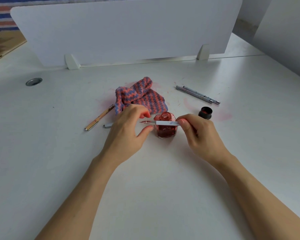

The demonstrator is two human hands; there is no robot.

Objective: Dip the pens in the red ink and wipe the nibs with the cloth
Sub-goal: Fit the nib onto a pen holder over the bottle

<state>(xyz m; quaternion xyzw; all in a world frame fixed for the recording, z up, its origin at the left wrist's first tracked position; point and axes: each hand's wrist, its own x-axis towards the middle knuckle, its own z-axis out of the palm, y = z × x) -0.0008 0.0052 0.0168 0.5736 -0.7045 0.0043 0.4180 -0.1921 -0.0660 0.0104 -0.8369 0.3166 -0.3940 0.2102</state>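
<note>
An open glass bottle of red ink (166, 130) stands in the middle of the white desk. My right hand (200, 135) grips a white-barrelled pen (164, 123), held level in front of the bottle with its red-stained nib pointing left. My left hand (128, 129) is just left of the bottle, fingers apart around the nib tip and holding nothing. A crumpled pink-and-blue striped cloth (139, 97) lies behind my left hand.
The black bottle cap (205, 113) sits right of the ink. Two grey pens (197, 94) lie at the back right. A tan pen (100, 117) and a pale pen cap (107, 125) lie to the left. A white divider panel (128, 28) stands behind. Pink ink smears stain the desk.
</note>
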